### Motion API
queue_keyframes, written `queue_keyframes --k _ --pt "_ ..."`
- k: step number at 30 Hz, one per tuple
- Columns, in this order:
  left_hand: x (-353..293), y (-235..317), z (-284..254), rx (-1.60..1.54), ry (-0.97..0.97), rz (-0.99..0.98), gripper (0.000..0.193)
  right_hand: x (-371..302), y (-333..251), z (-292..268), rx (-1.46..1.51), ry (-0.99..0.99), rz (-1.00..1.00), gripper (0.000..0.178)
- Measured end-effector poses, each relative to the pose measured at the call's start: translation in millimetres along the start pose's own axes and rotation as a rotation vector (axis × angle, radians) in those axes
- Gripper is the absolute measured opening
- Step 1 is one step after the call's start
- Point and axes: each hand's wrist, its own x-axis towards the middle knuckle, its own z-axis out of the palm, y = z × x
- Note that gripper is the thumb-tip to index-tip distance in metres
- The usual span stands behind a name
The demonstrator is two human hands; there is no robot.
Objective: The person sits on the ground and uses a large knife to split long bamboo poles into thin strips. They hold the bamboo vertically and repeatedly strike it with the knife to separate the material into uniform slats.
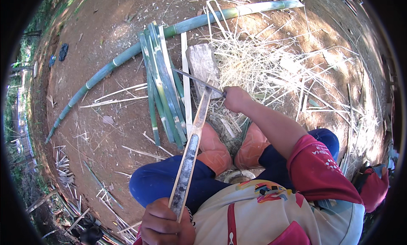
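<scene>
We see left hand (163,224) clamped on bamboo strip (188,170), axis toward near edge of wooden block (201,60); right hand (237,99), gripping knife (197,79), nearer block.

Grips and edges out of sight
The right hand (237,99) hides the handle of the knife (190,76); the left hand (163,224), cut off by the lower edge, covers the near end of the split bamboo strip (188,158). Shavings (263,69) bury the ground beneath them. A dark crumpled item (63,52) at upper left is too small to identify.
</scene>
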Motion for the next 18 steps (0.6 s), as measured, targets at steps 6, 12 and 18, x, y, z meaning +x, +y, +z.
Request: queue_keyframes --k 6,12,18 --pt "40 -18 40 -0.234 0.022 0.144 0.037 28 4 5 -0.043 -0.007 0.012 0.035" --pt "39 -18 38 -0.222 0.037 0.165 0.038 51 16 5 -0.048 -0.010 0.022 0.038" --pt "39 -18 39 -0.271 0.034 0.123 0.038 67 37 0 -0.094 -0.058 -0.053 0.041"
